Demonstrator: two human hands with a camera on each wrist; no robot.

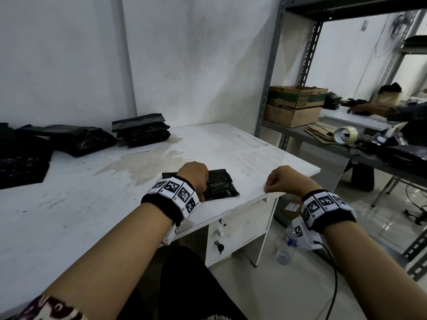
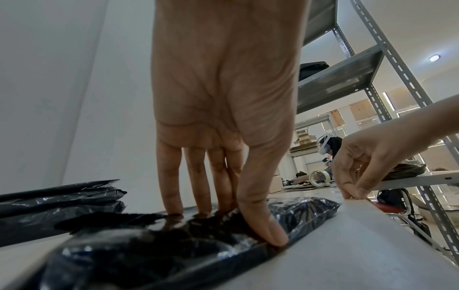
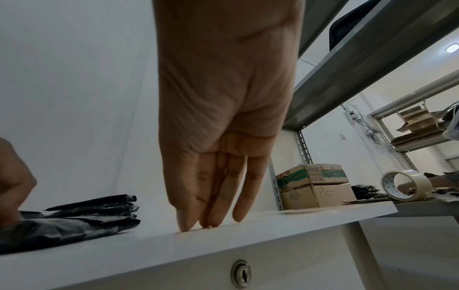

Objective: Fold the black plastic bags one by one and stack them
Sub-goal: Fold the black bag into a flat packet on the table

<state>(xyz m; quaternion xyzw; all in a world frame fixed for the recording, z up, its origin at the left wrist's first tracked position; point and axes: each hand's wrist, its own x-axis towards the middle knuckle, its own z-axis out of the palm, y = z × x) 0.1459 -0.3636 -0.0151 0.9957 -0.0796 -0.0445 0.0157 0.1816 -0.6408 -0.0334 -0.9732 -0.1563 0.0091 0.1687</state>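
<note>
A folded black plastic bag (image 1: 223, 189) (image 2: 154, 249) (image 3: 57, 229) lies near the front right edge of the white table (image 1: 92, 204). My left hand (image 1: 195, 175) (image 2: 233, 223) presses down on it with straight fingers, and the thumb (image 2: 268, 231) rests on its near edge. To the right, my right hand (image 1: 273, 182) (image 3: 208, 221) touches the bare table edge with its fingertips (image 2: 355, 193) and holds nothing. A stack of folded bags (image 1: 142, 130) stands at the back by the wall. Loose black bags (image 1: 69, 139) lie in a heap at the back left.
A grey metal shelf unit (image 1: 272, 88) stands right of the table with cardboard boxes (image 1: 298, 100) and a tape roll (image 1: 345, 135). A drawer with a lock (image 1: 219, 247) hangs under the table edge. A water bottle (image 1: 285, 250) stands on the floor.
</note>
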